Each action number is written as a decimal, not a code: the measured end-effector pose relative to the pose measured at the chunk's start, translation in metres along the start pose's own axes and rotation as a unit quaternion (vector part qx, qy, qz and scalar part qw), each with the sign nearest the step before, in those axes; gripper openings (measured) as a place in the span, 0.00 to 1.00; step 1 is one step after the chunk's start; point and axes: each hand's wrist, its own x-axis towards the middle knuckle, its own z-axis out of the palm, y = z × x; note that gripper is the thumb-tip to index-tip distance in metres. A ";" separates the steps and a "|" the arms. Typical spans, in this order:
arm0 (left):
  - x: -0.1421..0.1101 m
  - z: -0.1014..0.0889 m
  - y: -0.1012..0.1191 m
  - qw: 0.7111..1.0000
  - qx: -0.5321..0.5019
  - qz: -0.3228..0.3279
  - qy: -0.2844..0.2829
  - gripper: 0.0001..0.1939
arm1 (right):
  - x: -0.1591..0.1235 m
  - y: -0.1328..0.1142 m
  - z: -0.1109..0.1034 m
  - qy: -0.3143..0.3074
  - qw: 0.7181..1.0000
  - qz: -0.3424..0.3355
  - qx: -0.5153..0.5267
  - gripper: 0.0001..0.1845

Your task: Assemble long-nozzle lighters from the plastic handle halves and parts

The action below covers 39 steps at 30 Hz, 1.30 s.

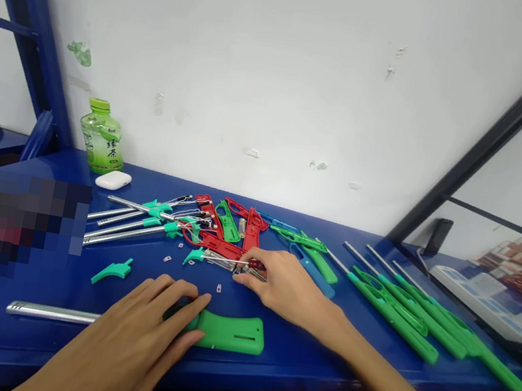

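My left hand (140, 336) rests closed over a long-nosed lighter lying flat at the table's front. Its green handle (234, 334) sticks out to the right and its silver tube (51, 313) to the left; my fingers hide the middle. At the table's centre, my right hand (288, 284) has thumb and fingers around the dark red handle of a screwdriver (232, 261), whose thin shaft points left over small metal parts. A loose teal trigger piece (114, 271) lies left of my hands. Small pale clips (219, 288) are scattered between them.
Silver tubes with teal triggers and wires (133, 233) lie at centre left. Red handle shells (217, 244) are heaped behind my right hand. Several green lighters (396, 314) lie to the right. A green bottle (100, 140) and white case (113, 180) stand near the wall.
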 end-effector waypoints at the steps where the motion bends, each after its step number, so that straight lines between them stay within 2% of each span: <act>1: 0.001 0.000 0.000 1.000 -0.003 -0.005 -0.001 0.21 | 0.001 0.000 0.002 -0.003 1.000 0.003 -0.004 0.09; 7: 0.002 0.000 -0.001 1.000 -0.008 -0.007 -0.015 0.21 | 0.003 -0.001 0.005 -0.006 1.000 0.012 -0.017 0.10; 11: 0.004 -0.001 -0.002 1.000 -0.005 -0.004 -0.009 0.21 | 0.006 0.001 0.007 -0.010 1.000 0.005 -0.017 0.06; 16: 0.003 -0.002 -0.002 0.999 -0.001 -0.004 -0.034 0.23 | 0.007 0.005 0.010 -0.005 1.000 -0.010 0.002 0.09; 24: 0.004 -0.001 -0.003 0.999 -0.006 -0.005 -0.048 0.23 | -0.005 -0.001 -0.005 -0.012 0.993 0.005 0.117 0.13; 32: 0.003 -0.004 0.000 0.998 -0.013 -0.019 -0.054 0.23 | -0.038 -0.002 -0.013 -0.051 0.963 0.049 0.259 0.19; 39: 0.003 -0.004 -0.001 0.998 -0.020 -0.028 -0.059 0.21 | -0.050 -0.001 -0.013 -0.052 0.956 0.089 0.274 0.14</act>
